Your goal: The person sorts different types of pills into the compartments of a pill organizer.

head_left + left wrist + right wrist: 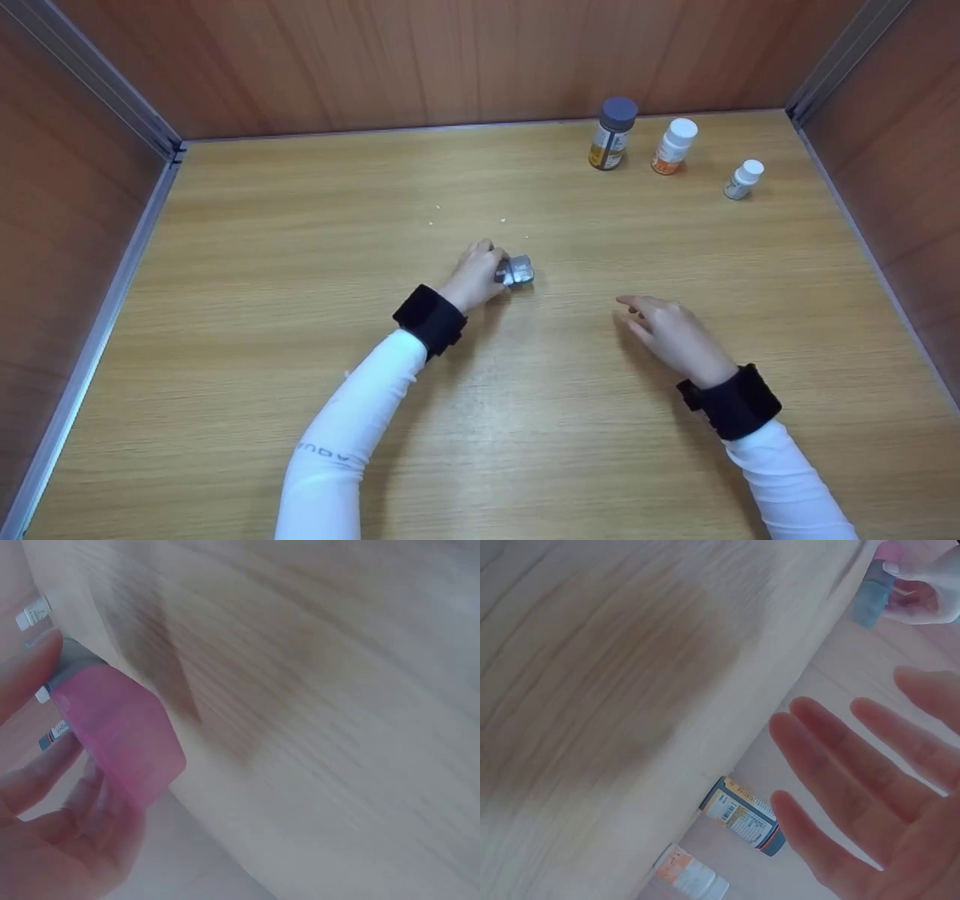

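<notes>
My left hand (475,274) grips a small capped container (516,271) near the middle of the table. Up close in the left wrist view, the container (124,727) has a translucent pink body and a grey band, with the thumb on the band and the other fingers along the far side. A blue end of this container (870,604) shows in the right wrist view. My right hand (675,337) hovers over the table to the right, fingers loosely extended and holding nothing.
At the back right stand a dark-capped bottle (613,133), a white bottle with an orange label (673,146) and a smaller white-capped bottle (743,179). Several tiny white crumbs (503,220) lie beyond my left hand. Wooden panels (450,64) enclose the table's back and sides.
</notes>
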The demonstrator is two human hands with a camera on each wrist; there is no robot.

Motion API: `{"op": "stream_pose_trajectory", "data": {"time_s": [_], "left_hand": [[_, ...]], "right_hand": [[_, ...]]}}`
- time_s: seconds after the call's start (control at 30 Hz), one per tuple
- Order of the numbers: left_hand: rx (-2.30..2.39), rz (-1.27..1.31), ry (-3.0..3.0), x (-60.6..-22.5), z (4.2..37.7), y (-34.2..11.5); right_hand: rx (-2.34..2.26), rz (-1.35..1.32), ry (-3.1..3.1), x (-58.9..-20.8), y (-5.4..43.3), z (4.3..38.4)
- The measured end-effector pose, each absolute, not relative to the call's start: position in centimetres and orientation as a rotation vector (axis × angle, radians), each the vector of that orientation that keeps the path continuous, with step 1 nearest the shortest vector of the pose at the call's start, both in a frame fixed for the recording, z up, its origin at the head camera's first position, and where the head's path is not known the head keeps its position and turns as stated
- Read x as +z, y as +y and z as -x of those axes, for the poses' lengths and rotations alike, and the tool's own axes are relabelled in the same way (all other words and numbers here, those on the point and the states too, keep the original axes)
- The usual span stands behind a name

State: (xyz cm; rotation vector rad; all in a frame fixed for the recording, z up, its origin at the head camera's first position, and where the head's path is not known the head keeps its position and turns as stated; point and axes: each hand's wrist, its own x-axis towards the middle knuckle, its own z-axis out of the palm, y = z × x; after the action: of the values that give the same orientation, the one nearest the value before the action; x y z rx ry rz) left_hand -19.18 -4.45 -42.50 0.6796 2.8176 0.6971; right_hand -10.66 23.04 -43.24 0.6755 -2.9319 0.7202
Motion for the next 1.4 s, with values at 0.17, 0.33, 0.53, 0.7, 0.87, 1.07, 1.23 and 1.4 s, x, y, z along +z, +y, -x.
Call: {"op": "stream_pose_trajectory", "data": {"time_s": [0.17, 0.33, 0.53, 0.7, 0.87, 1.07, 1.23, 1.4], "left_hand": [[0.628, -0.698, 2.802, -42.9, 19.4, -3.9], [0.582, -0.699, 2.796, -43.2, 19.6, -3.6], [0.574, -0.705, 2.787, -43.5, 19.7, -3.5], [0.623, -0.681, 2.771, -43.6, 19.9, -3.5], [0.68, -0.665, 2.737, -43.6, 20.3, -3.4], [0.691, -0.692, 2.707, -43.5, 21.0, -3.3], [0.711, -0.691, 2.668, -43.5, 21.4, -3.3], [0.765, -0.666, 2.643, -43.6, 21.5, -3.7]], "right_hand": [[0.713, -0.68, -2.938, -43.4, 22.8, 10.8], [0.693, -0.693, -2.915, -43.6, 22.6, 11.1], [0.687, -0.772, -2.899, -43.6, 22.1, 11.8], [0.74, -0.782, -2.94, -43.0, 20.8, 13.0], [0.627, -0.873, -2.926, -43.0, 18.4, 15.3], [0.459, -1.048, -2.951, -43.3, 15.1, 18.3], [0.54, -1.056, -3.052, -43.6, 13.8, 19.6], [0.655, -1.132, -2.985, -44.2, 13.2, 20.1]]}}
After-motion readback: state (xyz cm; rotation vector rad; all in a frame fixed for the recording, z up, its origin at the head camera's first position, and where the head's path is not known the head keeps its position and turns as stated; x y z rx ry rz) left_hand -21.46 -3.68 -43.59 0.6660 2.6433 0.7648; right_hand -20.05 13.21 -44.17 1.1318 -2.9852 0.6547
